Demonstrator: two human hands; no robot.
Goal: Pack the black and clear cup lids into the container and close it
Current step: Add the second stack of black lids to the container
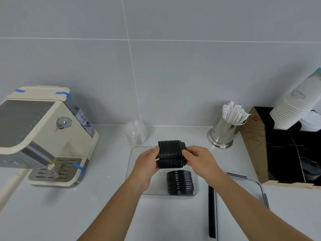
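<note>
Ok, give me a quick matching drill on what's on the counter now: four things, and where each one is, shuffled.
Things:
1. held stack of black lids
2. second stack of black lids
3. clear lids
4. container lid

Places:
A. on the counter behind the container
B. inside the container
C. between left hand and right hand
D. right of the container

Pairs: 1-C, 2-B, 3-A, 4-D

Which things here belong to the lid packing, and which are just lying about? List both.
Job: held black lids, left hand, right hand, packed black lids, clear lids, container, container cover.
Lying about: coffee machine, straw holder, paper cups, cardboard box.
</note>
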